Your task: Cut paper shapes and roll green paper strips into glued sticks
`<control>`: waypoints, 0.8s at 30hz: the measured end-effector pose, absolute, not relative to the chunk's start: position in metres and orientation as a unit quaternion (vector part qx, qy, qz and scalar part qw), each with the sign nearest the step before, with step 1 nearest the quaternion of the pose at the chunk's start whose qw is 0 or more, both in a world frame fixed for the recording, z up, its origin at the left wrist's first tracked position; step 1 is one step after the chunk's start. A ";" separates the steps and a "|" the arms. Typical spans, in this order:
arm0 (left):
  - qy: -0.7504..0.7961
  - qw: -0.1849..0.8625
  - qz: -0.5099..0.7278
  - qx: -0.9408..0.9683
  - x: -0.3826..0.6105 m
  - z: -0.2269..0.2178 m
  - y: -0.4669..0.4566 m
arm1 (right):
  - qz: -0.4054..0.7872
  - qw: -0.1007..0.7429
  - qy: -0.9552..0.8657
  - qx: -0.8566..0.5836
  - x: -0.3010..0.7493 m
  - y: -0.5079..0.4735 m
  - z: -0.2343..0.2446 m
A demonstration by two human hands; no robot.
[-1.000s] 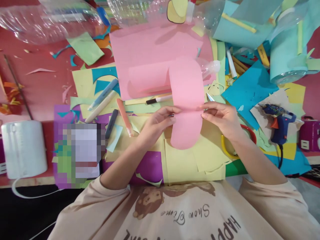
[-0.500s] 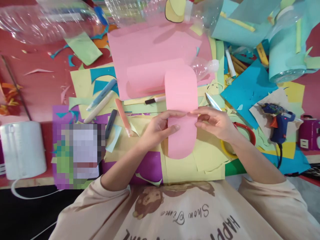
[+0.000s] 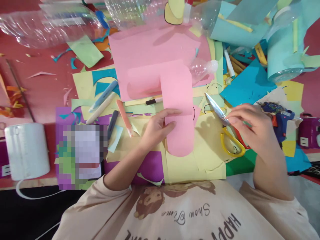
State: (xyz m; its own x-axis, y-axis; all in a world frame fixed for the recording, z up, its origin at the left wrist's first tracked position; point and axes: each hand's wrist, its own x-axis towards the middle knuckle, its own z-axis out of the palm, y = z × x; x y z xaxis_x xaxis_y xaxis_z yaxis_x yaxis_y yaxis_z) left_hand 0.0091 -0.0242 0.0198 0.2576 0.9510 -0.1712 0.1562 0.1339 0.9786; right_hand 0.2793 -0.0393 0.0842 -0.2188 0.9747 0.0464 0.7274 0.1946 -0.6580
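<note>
My left hand (image 3: 160, 128) is closed on the left edge of a long pink paper strip (image 3: 178, 136) with rounded ends. Its index finger and thumb lie on top of the strip, which has a crease across it near the fingers. To the right, my right hand (image 3: 252, 126) has its thumb and fingertips closed at the pivot of a pair of scissors (image 3: 215, 106). The blades point up and left; the yellow loop (image 3: 232, 146) shows, while the red one is partly behind the hand. Beyond the strip lies a clear bottle (image 3: 201, 70) wrapped in pink paper.
A glue gun (image 3: 281, 121) rests on scrap paper to the right. Markers (image 3: 125, 116) lie left of the strip, near a phone-like device (image 3: 87, 150), blurred out. Clear plastic bottles (image 3: 60, 25) and a blue-wrapped bottle (image 3: 285, 46) are at the back. A white box (image 3: 27, 151) sits far left.
My right hand has left the strip's right edge and moved right to the scissors. The left hand still holds the strip, which has shifted slightly left.
</note>
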 end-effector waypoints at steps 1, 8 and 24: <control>0.499 0.560 0.352 0.560 0.009 0.020 -0.024 | 0.210 0.167 -0.747 -0.609 0.286 -0.047 0.087; 0.504 0.539 0.365 0.568 0.006 0.019 -0.022 | 0.075 -0.143 -0.773 -0.614 0.312 -0.088 0.072; 0.476 0.548 0.395 0.563 0.002 0.018 -0.021 | 0.099 0.085 -0.750 -0.649 0.321 -0.086 0.050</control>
